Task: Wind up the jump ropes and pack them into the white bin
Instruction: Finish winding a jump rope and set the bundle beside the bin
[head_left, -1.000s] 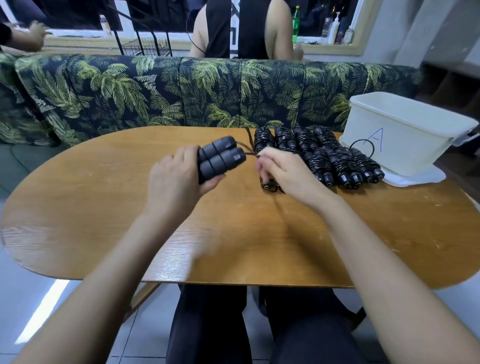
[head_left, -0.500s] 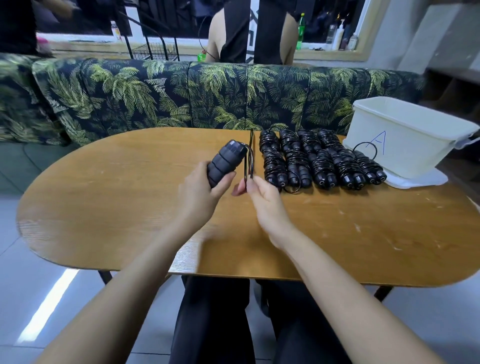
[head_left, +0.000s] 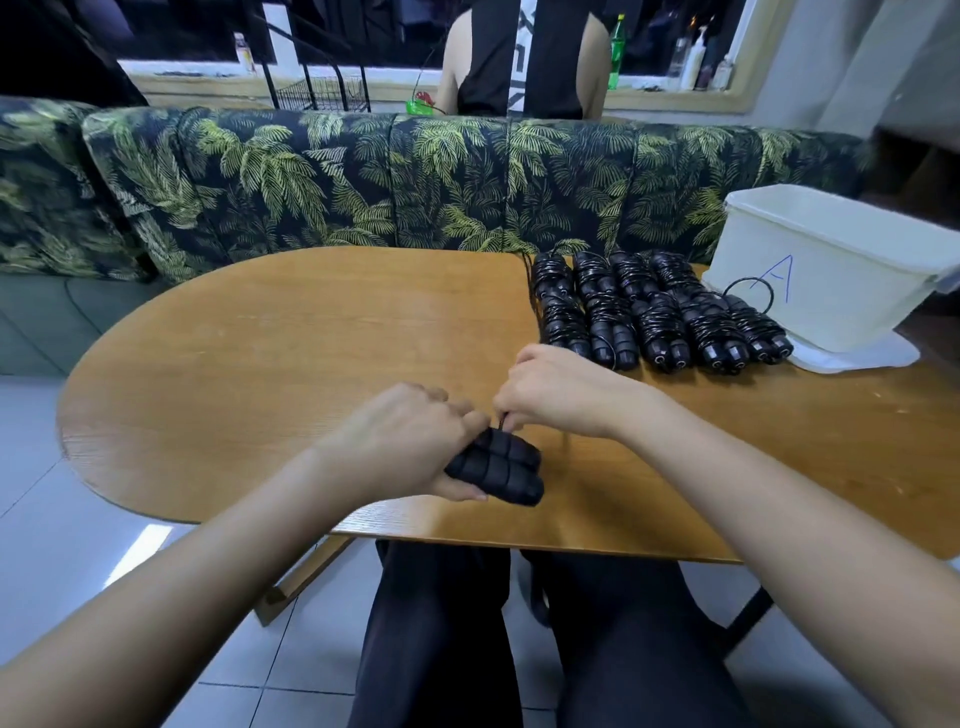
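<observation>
My left hand (head_left: 415, 436) grips two black jump-rope handles (head_left: 498, 470) held side by side, low over the near part of the wooden table (head_left: 260, 364). My right hand (head_left: 561, 395) pinches the thin black cord where it leaves the handles. Several wound jump ropes (head_left: 649, 312) lie in rows at the back right of the table. The white bin (head_left: 831, 270), marked with a blue "A", stands to their right on a white lid (head_left: 857, 356). Most of the cord in my hands is hidden.
A sofa with a palm-leaf print (head_left: 415, 182) runs behind the table. A person in a black top (head_left: 524, 57) sits with their back to me beyond it. A loose loop of cord (head_left: 753, 291) sticks up beside the bin.
Both hands have come down and toward me with the handles, from near the wound ropes to the table's near edge. The handles now point toward me.
</observation>
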